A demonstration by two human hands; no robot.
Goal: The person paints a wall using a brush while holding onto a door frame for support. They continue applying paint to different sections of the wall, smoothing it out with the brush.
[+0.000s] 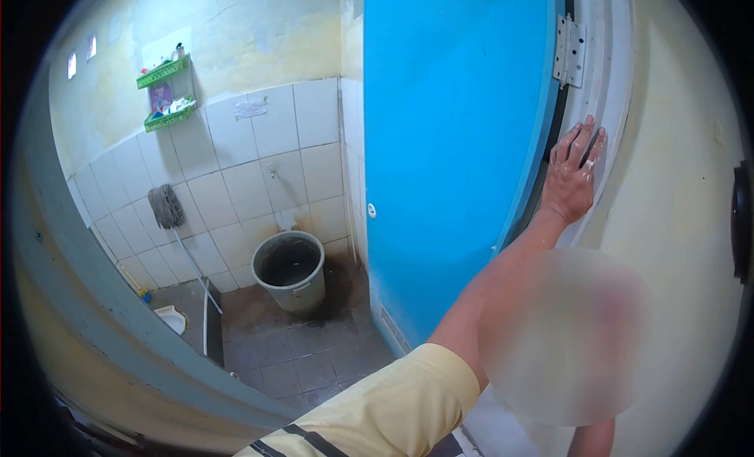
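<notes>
My left hand [572,178] reaches across to the right, its fingers stretched out against the white door frame [601,103]. White foam or a similar substance clings to the fingers. Just above the fingertips is a metal hinge [569,52]. The blue door [452,158] stands ajar to the left of the hand, with a dark gap along its hinge side. My left arm wears a yellow sleeve [393,402]. At the lower right, my right forearm [594,440] rises into a blurred patch near the wall; the right hand and anything in it are hidden there.
Inside the tiled bathroom, a grey bucket [310,293] with dark contents stands below a tap [272,170]. A mop [166,207] leans on the wall. Green shelves [169,121] hold small items. A white squat toilet [171,320] is at left; a blue-grey frame edge [118,323] borders the doorway.
</notes>
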